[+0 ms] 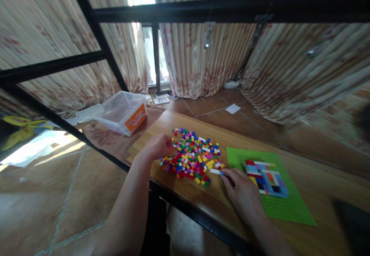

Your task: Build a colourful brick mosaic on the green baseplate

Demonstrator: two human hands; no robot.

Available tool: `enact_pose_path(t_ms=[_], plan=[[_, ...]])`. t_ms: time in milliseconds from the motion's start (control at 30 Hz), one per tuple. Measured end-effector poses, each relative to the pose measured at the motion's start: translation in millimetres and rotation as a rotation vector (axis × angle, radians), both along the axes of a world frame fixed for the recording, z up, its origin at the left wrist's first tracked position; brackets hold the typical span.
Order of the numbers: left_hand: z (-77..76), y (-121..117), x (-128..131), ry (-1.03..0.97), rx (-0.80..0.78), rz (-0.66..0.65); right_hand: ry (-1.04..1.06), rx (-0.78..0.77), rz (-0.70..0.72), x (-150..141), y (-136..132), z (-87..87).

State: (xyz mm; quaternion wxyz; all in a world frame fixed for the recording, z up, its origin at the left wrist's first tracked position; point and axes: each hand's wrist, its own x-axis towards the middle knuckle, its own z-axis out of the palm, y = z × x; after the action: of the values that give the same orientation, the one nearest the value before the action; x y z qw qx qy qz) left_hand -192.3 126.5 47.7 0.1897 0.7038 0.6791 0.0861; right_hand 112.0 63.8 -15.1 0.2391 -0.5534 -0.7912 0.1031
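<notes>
Curtains (pixel 187 59) of pale, pleated fabric with reddish floral patches fill the far side of my view, above a brown tiled floor (pixel 66 186). Black metal bars (pixel 231 12) cross in front of them. Before me stretches a long, light-brown wooden table (pixel 208 199). Past its left end sits an open, clear plastic box with an orange label (pixel 135 120).

On the table to my right lies a flat, bright-green studded baseplate (pixel 295 211). Left of it, well apart from the box, spreads a loose pile of small multicoloured plastic bricks (pixel 190 155), with red, yellow, blue, pink, green and white all mixed together. A low, roughly rectangular patchwork of joined bricks (pixel 267 179) sits on the baseplate, with bare green around it.

My left hand (pixel 158 146) is at the pile's left edge, fingers curled down toward the bricks; the tips are too blurred for me to tell whether I have anything between them. My right hand (pixel 243 189) is between the pile and the patchwork, thumb and forefinger pinched narrow on a slim, oblong white brick (pixel 214 171), which points toward the pile's near right side.
</notes>
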Motion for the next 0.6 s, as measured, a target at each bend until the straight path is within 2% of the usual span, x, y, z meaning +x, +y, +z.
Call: enact_pose_path(t_ms=[167,300,467,600], plan=[[-8.6,7,0,0.055,0.063,-0.046,0.012,-0.022,0.002,-3,1,6.3],[-6.8,9,0,-0.028,0.067,-0.091,0.027,-0.015,-0.007,-3,0,9.5],[0.8,10,19,-0.359,0.042,-0.224,0.084,0.001,-0.029,-3,-1,15.8],[-0.7,7,61,-0.689,-0.042,-0.344,0.192,0.069,-0.051,-5,-6,25.5]])
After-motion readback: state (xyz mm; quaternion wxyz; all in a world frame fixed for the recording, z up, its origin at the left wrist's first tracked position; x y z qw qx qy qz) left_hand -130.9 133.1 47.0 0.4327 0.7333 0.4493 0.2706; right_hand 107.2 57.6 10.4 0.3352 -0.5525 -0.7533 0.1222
